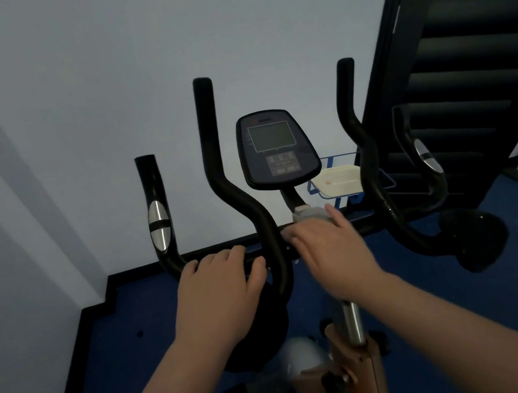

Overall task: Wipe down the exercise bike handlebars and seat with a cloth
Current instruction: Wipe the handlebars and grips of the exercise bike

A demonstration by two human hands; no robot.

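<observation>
Below the console (278, 148), the right hand (328, 250) presses a pale cloth (310, 214) flat-fingered onto the handlebars (266, 229) while the left hand (220, 278) curls round the crossbar, apparently steadying it

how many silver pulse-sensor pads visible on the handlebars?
2. One on the left outer grip, above and left of the left hand; one on the right outer grip, near the shutters. Others may be hidden.

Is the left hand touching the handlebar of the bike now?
Touching. In the head view the left hand rests on the horizontal handlebar, its fingers curled over the top and the thumb against the bar.
</observation>
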